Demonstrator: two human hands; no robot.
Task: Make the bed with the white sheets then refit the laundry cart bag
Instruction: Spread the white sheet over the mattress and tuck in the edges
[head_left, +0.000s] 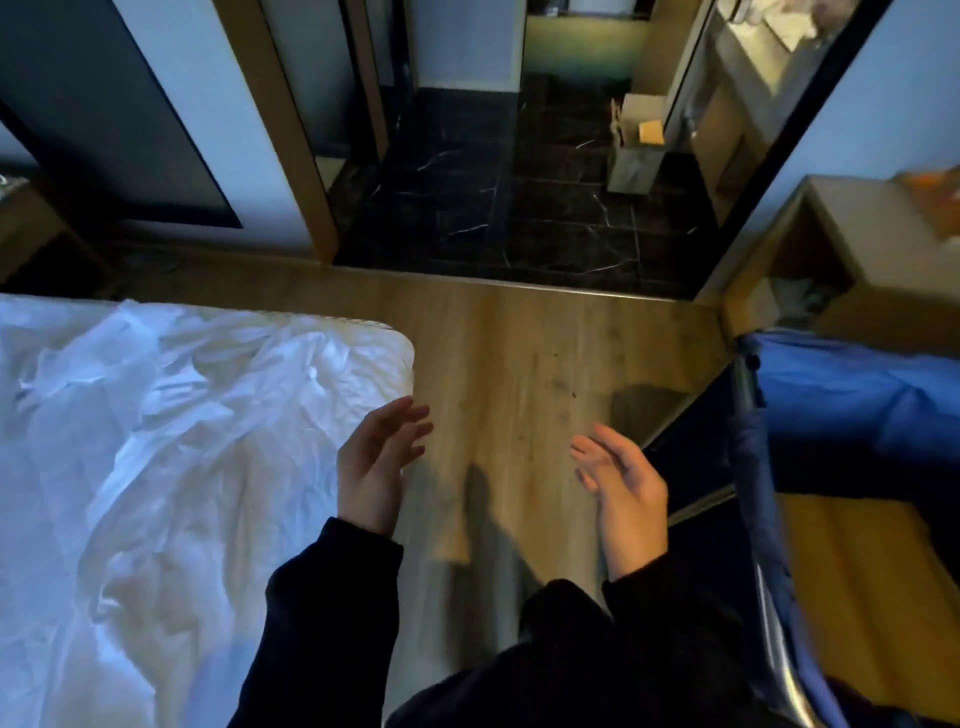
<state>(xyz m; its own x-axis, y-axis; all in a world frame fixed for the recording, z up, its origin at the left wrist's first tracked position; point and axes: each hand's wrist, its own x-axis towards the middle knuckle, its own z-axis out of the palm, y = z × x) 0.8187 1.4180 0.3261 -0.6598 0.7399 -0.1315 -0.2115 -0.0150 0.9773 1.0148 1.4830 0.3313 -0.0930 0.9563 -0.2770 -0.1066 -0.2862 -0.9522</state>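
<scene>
Now, both your hands are empty. The left hand (382, 457) and the right hand (621, 480) hang at lower centre of the frame, palms facing each other, fingers loosely spread, gripping nothing, above the bare floor (519, 353).

The sheet (156, 441) fills the left of the frame, lying rumpled in ridges over the bed (402, 345). The bed corner sits at mid frame, just above your left hand. The bed's near edge runs from that corner down toward the lower left. The frame cuts off the bed, so its long axis cannot be told.

The bag (852, 410), blue, hangs slack on the cart (748, 395) at the right edge of the frame, just beside your right hand.

Judgement: the bed comes first and it is not yet made. The sheet lies to the left of both hands. Your left hand is nearer and overlaps the bed edge; your right hand must cross the gap. The bag waits on the opposite side.
</scene>
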